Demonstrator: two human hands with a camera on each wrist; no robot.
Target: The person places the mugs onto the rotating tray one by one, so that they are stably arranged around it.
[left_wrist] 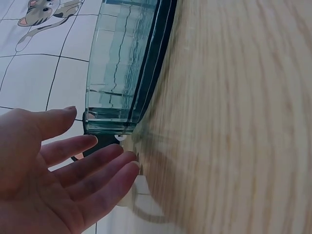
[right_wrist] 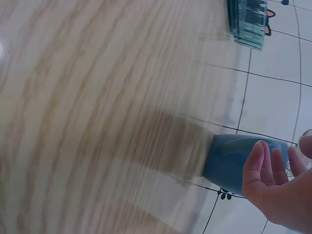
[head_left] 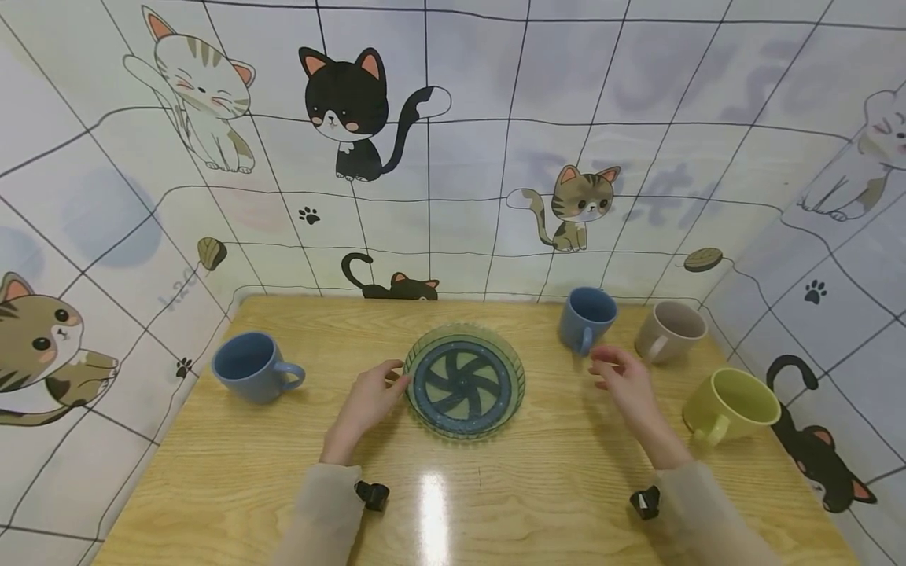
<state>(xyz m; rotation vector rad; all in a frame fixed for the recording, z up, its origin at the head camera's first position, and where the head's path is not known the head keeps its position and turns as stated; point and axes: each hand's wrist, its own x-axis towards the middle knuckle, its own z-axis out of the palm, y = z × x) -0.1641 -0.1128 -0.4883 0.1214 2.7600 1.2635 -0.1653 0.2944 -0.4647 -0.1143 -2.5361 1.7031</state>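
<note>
A round, ribbed greenish glass dish [head_left: 463,383] with a dark blue pinwheel pattern lies in the middle of the table. Beside its left edge is my left hand [head_left: 368,405], fingers relaxed; in the left wrist view the fingertips sit just off the wall of the dish [left_wrist: 109,73]. My right hand [head_left: 630,389] hovers in front of a blue mug [head_left: 586,318], its fingers loosely bent with nothing in them. From the right wrist, this mug [right_wrist: 226,161] shows behind the fingers, and whether they touch its handle cannot be made out.
Another blue mug [head_left: 251,369] stands at the left, handle to the right. On the right are a greyish-beige mug [head_left: 675,330] and a yellow-green mug [head_left: 736,405] near the table's right edge. A cat-printed, grid-lined sheet [head_left: 474,157] surrounds the wooden table [head_left: 510,495].
</note>
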